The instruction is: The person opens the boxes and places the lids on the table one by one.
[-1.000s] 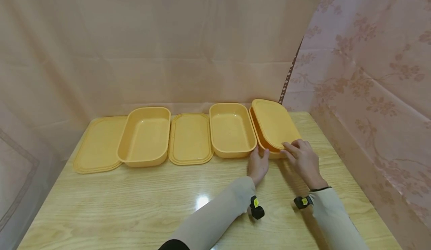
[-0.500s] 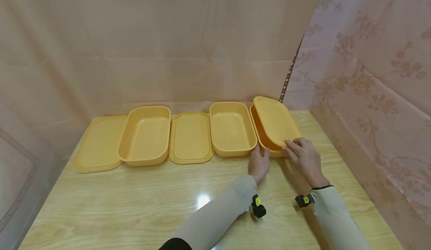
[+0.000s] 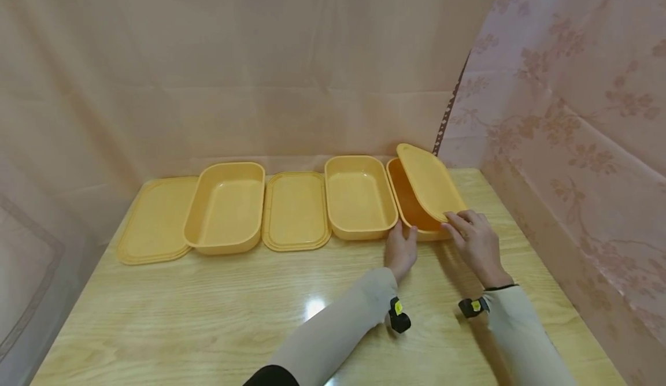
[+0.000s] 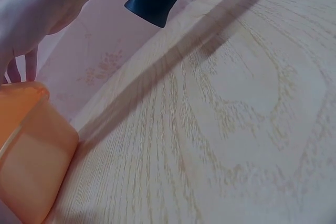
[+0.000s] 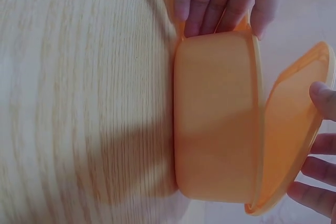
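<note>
At the right end of the row stands a yellow food box [image 3: 408,195], its lid [image 3: 432,181] tilted up on the left and lying along the right rim. My right hand [image 3: 474,244] pinches the lid near its front corner, thumb on one face and fingers on the other in the right wrist view. My left hand [image 3: 400,253] touches the box's front left corner; its fairly straight fingers [image 5: 205,6] lie against the side wall and the thumb is by the rim. In the left wrist view, part of an orange-looking box [image 4: 39,161] shows at lower left.
Left of this box stand a second open box [image 3: 360,198], a flat lid [image 3: 295,210], a larger open box [image 3: 225,210] and another lid [image 3: 153,221]. All lie on a wooden table [image 3: 208,322], with a cloth curtain [image 3: 260,74] behind and a floral one [image 3: 572,132] at right.
My right hand has raised the lid's left side and shifted it slightly right and away, widening the gap above the box. My left hand keeps its place at the corner.
</note>
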The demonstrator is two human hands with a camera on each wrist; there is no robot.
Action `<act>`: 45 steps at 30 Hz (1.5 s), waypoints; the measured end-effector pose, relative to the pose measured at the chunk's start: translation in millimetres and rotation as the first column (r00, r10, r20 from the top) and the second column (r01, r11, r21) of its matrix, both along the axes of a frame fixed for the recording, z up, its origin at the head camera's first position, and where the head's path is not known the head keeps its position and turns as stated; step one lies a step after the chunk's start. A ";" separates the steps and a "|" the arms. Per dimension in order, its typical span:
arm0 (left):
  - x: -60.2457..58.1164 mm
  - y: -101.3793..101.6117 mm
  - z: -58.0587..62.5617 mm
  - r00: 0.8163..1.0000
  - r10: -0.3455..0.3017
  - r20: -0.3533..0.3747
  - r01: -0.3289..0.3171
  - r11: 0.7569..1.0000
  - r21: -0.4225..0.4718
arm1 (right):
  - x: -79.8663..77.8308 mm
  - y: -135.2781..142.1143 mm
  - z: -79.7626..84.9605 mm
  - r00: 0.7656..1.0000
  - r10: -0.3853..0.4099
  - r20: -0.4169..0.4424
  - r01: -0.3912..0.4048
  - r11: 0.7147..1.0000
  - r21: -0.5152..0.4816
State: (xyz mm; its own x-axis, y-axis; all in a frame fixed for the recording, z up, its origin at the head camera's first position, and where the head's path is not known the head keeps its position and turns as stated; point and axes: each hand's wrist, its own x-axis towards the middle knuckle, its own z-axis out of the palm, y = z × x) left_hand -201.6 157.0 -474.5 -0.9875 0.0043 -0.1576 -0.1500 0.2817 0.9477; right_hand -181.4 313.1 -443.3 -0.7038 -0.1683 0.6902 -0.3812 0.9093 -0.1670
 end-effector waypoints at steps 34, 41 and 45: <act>-0.4 -0.7 1.9 0.999 -0.006 0.048 0.006 1.000 -0.005 | -2.7 10.5 10.6 0.989 -0.047 -0.137 0.025 0.987 -0.158; -0.3 -2.0 2.7 0.998 -0.015 0.063 0.015 1.000 0.014 | -4.5 13.5 10.3 0.984 -0.078 -0.161 0.040 0.973 -0.229; 0.1 -2.0 3.6 0.998 -0.015 0.067 0.014 1.000 0.011 | -6.3 15.8 7.4 0.980 -0.091 -0.178 0.038 0.959 -0.282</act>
